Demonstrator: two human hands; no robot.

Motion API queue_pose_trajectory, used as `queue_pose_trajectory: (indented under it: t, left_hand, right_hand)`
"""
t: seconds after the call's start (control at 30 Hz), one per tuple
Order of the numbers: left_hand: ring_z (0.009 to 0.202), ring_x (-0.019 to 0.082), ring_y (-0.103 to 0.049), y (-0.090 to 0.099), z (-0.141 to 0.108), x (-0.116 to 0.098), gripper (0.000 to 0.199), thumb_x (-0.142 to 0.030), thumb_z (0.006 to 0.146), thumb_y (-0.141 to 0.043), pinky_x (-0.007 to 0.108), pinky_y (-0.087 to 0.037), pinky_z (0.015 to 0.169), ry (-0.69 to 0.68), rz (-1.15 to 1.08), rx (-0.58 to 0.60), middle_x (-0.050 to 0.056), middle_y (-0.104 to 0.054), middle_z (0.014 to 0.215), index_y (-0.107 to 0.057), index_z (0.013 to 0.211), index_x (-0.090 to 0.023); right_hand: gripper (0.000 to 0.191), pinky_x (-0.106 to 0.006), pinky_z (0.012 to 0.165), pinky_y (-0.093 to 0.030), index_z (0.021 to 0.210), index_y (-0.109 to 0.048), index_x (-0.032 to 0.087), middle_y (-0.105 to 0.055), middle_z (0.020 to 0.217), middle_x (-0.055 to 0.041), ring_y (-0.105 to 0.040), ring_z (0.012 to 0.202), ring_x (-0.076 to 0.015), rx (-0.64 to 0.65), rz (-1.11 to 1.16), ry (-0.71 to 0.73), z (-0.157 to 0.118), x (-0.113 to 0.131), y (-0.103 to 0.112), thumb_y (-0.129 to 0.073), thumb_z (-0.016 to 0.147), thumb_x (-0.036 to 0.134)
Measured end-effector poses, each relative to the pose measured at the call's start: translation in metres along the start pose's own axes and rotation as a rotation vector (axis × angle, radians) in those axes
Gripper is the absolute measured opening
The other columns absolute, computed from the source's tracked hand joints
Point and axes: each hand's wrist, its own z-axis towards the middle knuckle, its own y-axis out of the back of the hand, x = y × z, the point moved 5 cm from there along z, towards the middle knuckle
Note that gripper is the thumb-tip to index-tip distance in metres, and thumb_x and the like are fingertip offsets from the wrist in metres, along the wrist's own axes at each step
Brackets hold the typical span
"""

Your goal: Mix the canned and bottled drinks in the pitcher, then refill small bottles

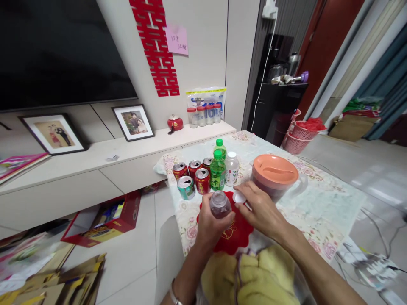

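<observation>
My left hand is wrapped round a clear bottle whose mouth is uncovered, held upright over a red scalloped mat. A white cap is pinched in the fingers of my right hand, apart from the bottle and just to its right. Past my hands stand a white-capped bottle and a green bottle, with another green bottle behind. Several red cans and a teal can are grouped to the left; their tops look opened.
A pitcher with an orange lid stands on the flowered tablecloth, right of my hands. Behind the table runs a white cabinet with framed photos and red-lidded jars. Boxes and flattened cardboard lie on the floor at left.
</observation>
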Motion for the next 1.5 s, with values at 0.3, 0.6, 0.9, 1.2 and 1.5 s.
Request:
queue_pose_trajectory:
  t: [0.3, 0.6, 0.9, 1.2, 1.5]
  left_hand:
    - [0.086, 0.023, -0.071, -0.014, 0.000, -0.007, 0.054, -0.033, 0.064, -0.079, 0.033, -0.057, 0.076, -0.112, 0.098, -0.010, 0.007, -0.071, 0.101, -0.052, 0.109, -0.020]
    - [0.085, 0.021, -0.070, -0.018, 0.002, 0.005, 0.057, -0.033, 0.061, -0.082, 0.030, -0.056, 0.073, -0.079, 0.019, 0.010, 0.005, -0.070, 0.100, -0.050, 0.107, -0.022]
    - [0.088, 0.022, -0.072, -0.020, 0.003, 0.010, 0.059, -0.030, 0.062, -0.084, 0.031, -0.058, 0.074, -0.083, -0.020, 0.022, 0.004, -0.072, 0.095, -0.050, 0.110, -0.022]
    - [0.090, 0.024, -0.071, -0.015, 0.002, 0.008, 0.057, -0.027, 0.061, -0.082, 0.031, -0.056, 0.073, -0.095, 0.119, -0.002, 0.004, -0.072, 0.094, -0.051, 0.109, -0.023]
    - [0.087, 0.024, -0.070, -0.016, 0.003, 0.008, 0.059, -0.033, 0.061, -0.084, 0.032, -0.055, 0.073, -0.088, 0.066, 0.012, 0.006, -0.070, 0.100, -0.048, 0.108, -0.022]
  right_hand:
    - [0.041, -0.048, 0.093, -0.058, 0.134, -0.054, 0.017, -0.068, 0.121, -0.0150, -0.066, 0.111, -0.0299, -0.039, 0.107, 0.277, 0.010, 0.032, 0.026, -0.058, 0.093, 0.014]
    - [0.027, -0.044, 0.092, -0.053, 0.119, -0.066, 0.015, -0.065, 0.111, -0.0133, -0.063, 0.106, -0.0280, 0.264, 0.063, 0.305, 0.029, 0.044, 0.032, -0.054, 0.096, 0.010]
    - [0.026, -0.040, 0.087, -0.049, 0.120, -0.068, 0.020, -0.059, 0.105, -0.0083, -0.062, 0.099, -0.0249, 0.340, -0.055, 0.249, 0.037, 0.051, 0.029, -0.058, 0.096, 0.014]
    - [0.026, -0.040, 0.082, -0.051, 0.101, -0.068, 0.013, -0.063, 0.101, -0.0114, -0.064, 0.096, -0.0289, 0.303, -0.360, 0.094, 0.037, 0.061, 0.029, -0.070, 0.094, 0.038]
    - [0.029, -0.032, 0.080, -0.049, 0.117, -0.064, 0.017, -0.062, 0.109, -0.0101, -0.062, 0.096, -0.0216, 0.365, -0.225, 0.272, 0.030, 0.062, 0.027, -0.050, 0.095, 0.004]
